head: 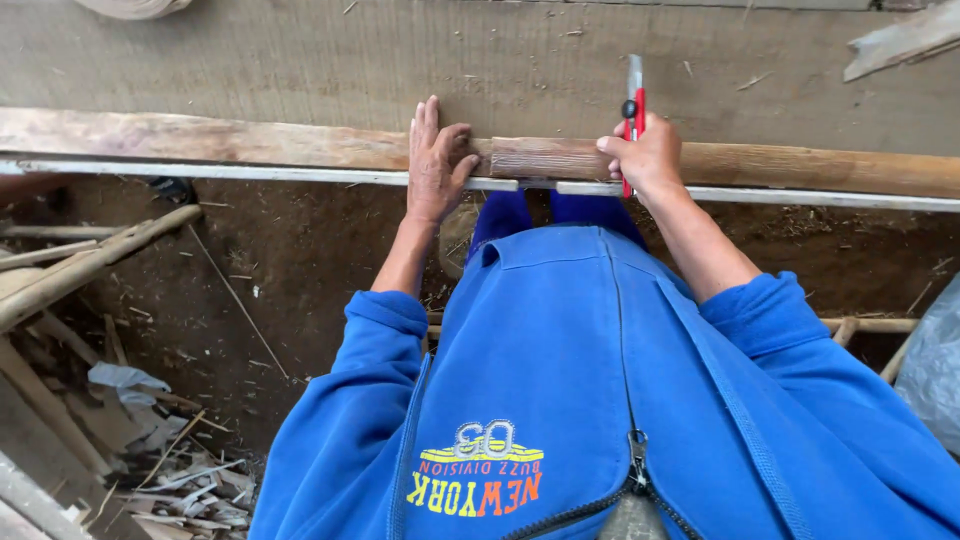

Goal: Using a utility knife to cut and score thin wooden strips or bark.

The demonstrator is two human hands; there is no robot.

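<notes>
- The person leans over a rough workbench (300, 60), blue zip jacket (600, 400) filling the lower half of the view.
- A short brown wooden piece (545, 158) lies lengthwise along the bench's front edge, on a long plank (200, 140), just above a pale metal strip (250, 172).
- The left hand (436, 165) lies flat at the piece's nine o'clock end, fingers spread narrow and pointing to twelve o'clock, the thumb touching the wood; it grips nothing.
- The right hand (650, 155) is wrapped around a red-handled utility knife (634, 105) at the piece's three o'clock end; the blade sticks up toward twelve o'clock.
- Whether the knife's lower end touches the wood I cannot tell; the fist covers it.
- At about eight o'clock from the hands, below the bench, sticks and wood scraps (120, 440) litter the dirt floor.
- At four o'clock, a grey plastic sheet (935, 360) shows at the frame's edge.
</notes>
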